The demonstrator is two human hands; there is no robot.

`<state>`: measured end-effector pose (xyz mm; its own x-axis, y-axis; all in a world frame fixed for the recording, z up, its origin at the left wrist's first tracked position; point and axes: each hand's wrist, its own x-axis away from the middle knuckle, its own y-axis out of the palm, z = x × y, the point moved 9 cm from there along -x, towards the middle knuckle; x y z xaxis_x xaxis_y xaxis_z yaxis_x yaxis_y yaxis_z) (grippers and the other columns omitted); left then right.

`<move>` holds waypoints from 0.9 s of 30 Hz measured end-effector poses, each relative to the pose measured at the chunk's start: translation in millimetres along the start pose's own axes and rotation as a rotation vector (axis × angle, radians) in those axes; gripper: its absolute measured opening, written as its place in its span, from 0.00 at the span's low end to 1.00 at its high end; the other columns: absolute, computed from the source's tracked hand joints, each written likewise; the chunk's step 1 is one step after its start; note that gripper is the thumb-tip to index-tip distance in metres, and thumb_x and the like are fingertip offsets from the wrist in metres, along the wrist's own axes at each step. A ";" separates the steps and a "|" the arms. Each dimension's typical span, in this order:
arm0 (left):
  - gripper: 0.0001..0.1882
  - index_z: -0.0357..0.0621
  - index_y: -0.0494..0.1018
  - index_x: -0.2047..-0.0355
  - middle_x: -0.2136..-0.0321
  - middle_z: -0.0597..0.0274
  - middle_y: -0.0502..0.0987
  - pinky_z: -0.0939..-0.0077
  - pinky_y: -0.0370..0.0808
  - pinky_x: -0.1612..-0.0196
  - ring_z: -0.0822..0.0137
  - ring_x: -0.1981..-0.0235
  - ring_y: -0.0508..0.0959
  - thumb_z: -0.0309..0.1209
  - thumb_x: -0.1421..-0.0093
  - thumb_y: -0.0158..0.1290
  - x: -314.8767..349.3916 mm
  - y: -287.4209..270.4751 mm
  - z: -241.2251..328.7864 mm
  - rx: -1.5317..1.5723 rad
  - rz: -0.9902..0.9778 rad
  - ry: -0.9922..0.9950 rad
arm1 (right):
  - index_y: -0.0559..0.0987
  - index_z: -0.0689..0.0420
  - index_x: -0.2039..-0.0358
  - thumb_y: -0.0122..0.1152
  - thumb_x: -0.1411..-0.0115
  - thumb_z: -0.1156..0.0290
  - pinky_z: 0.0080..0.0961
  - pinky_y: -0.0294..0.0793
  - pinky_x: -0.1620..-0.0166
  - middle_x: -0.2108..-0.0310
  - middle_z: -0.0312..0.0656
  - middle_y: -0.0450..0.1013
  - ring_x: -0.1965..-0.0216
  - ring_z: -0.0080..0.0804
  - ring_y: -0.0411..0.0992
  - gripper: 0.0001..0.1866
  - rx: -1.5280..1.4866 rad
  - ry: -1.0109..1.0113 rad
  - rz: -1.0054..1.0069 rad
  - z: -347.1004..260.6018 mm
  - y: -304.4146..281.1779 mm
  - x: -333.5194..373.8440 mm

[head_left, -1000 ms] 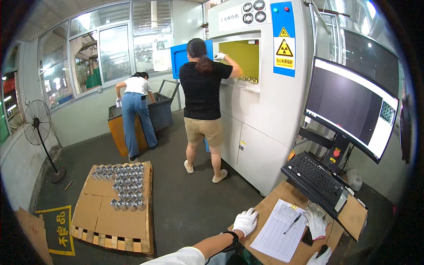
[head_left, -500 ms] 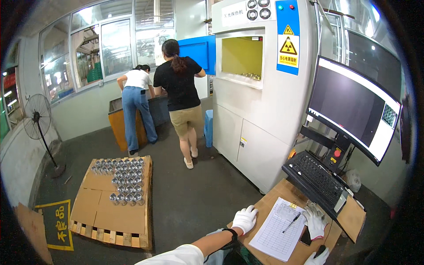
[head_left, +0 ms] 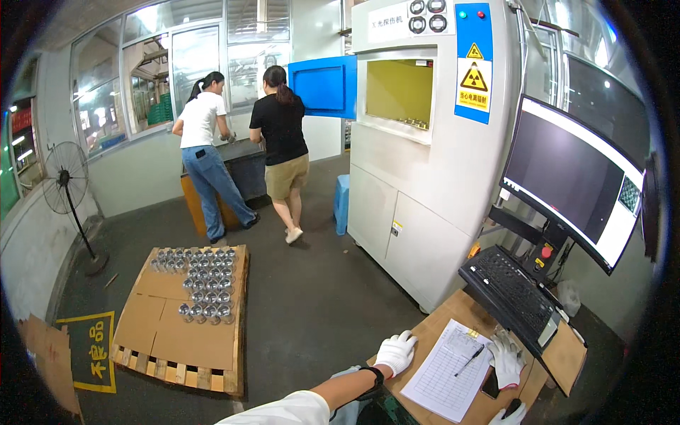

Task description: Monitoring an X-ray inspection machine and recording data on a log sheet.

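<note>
My left hand [head_left: 396, 353], in a white glove, rests on the left corner of the brown desk top [head_left: 440, 322], fingers laid down and holding nothing. At the lower edge my right hand [head_left: 507, 415], also gloved, is partly cut off. It rests over a small black object [head_left: 513, 406], perhaps a computer mouse. Between the hands lies a printed form sheet [head_left: 448, 375] with a pen [head_left: 469, 360] on it. A loose pair of white gloves [head_left: 507, 363] partly covers a dark phone-like object [head_left: 490, 383].
A monitor [head_left: 567, 177] and keyboard [head_left: 511, 283] stand at right. Ahead is a white machine cabinet [head_left: 418, 205], its blue door [head_left: 322, 86] open. A pallet [head_left: 191, 340] bears shiny metal cylinders [head_left: 207, 283]. Two people [head_left: 287, 127] stand by a bin [head_left: 248, 173]; a fan [head_left: 65, 177] stands left.
The person in white has straightened up from the bin, and the person in black has stepped closer to it. My view has shifted slightly; both my hands stay in place on the desk.
</note>
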<state>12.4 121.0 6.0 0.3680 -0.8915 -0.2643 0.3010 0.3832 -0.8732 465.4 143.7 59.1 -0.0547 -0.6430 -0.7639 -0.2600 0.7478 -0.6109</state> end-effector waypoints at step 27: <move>0.17 0.51 0.77 0.47 0.43 0.55 0.75 0.56 0.78 0.50 0.52 0.51 0.80 0.38 0.34 0.50 2.1 -4.1 1.5 -0.026 0.022 -0.006 | 0.73 0.60 0.39 0.66 0.39 0.60 0.53 0.74 0.44 0.45 0.60 0.74 0.45 0.61 0.73 0.30 0.038 0.036 -0.128 -7.9 -7.7 -3.0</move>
<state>13.3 117.9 9.7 0.3794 -0.8813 -0.2816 0.2697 0.3965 -0.8775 460.0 138.5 67.7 -0.0585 -0.7386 -0.6716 -0.2308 0.6645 -0.7108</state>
